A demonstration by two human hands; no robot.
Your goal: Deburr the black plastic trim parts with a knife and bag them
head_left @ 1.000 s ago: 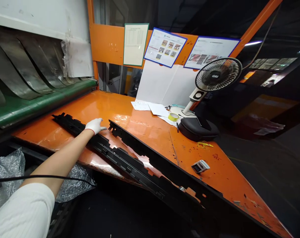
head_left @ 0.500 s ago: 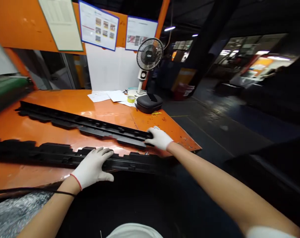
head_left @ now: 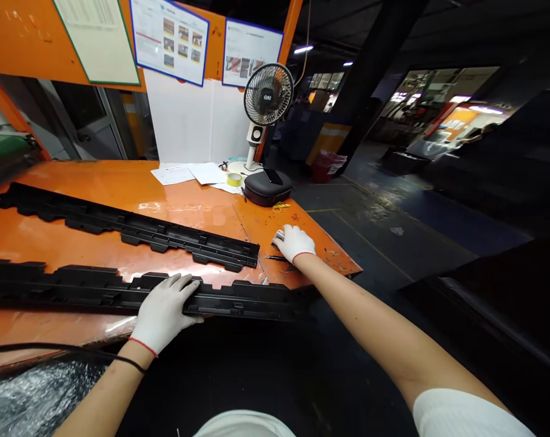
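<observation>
Two long black plastic strips with notched edges lie on the orange table (head_left: 197, 212). My left hand (head_left: 163, 309), in a white glove, rests flat with fingers spread on the near strip (head_left: 238, 303), which runs along the table's front edge. The far strip (head_left: 133, 227) lies untouched behind it. My gloved right hand (head_left: 293, 243) sits on the table just right of the far strip's end, fingers curled down over a small white object that is mostly hidden. A thin dark tool (head_left: 275, 258) lies beside that wrist.
A desk fan (head_left: 266, 97), a black case (head_left: 268, 187), a roll of yellow tape (head_left: 233, 179) and papers (head_left: 188, 173) stand at the table's back right. Posted sheets (head_left: 170, 36) hang on the orange wall. Bubble wrap (head_left: 33, 394) lies low at the left. Dark floor lies to the right.
My right hand let go of the far strip's end and moved right onto the small white object. My left hand stayed on the near strip.
</observation>
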